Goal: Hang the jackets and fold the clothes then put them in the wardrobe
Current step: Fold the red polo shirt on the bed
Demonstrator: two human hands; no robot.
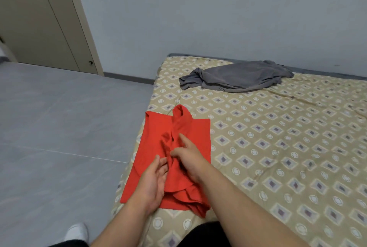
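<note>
The left hand (155, 179), fingers loose and straight, braces the bunched middle ridge of the red shirt (151, 137) at the bed's (278, 147) near corner, while the right hand (188, 159), thumb and forefinger spread, presses it, probably to flatten the fold.

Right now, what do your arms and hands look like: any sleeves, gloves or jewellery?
The left forearm and right forearm are bare to the frame edge; no sleeves show. The left hand and right hand are ungloved, with no ring, watch or wristband visible on the sides facing the camera.
</note>
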